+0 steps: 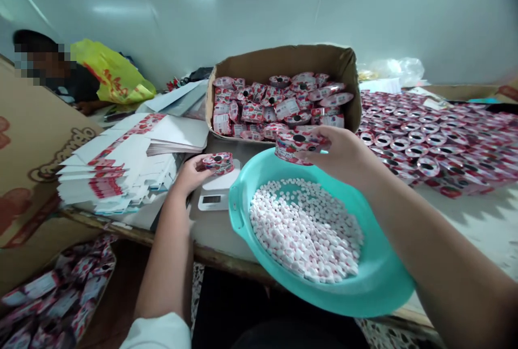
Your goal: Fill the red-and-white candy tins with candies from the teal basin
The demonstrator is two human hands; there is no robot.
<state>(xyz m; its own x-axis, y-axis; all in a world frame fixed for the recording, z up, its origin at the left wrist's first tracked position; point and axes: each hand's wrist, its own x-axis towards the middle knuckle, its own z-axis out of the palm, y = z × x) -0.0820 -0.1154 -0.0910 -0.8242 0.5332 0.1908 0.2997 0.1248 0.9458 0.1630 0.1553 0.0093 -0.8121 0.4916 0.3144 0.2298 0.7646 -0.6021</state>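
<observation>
My left hand [189, 177] grips a small red-and-pink printed carton [222, 163] with a dark round hole on top, over a white digital scale [210, 202]. Whether that carton rests on the scale or is just above it, I cannot tell. Between the fingers and thumb of my right hand [343, 155] is a second printed carton [288, 148] of the same kind, at the far rim of a turquoise basin [388, 284]. Small white-and-pink tablet candies [303, 230] lie heaped in the basin, mostly towards its near left side.
Behind the basin, a cardboard box [352, 68] holds many printed cartons. Rows of cartons [429, 165] stand at right. Flat carton blanks [121, 160] are stacked at left. A lower box of cartons [60, 295] is near the floor. Another person [76, 82] sits beyond.
</observation>
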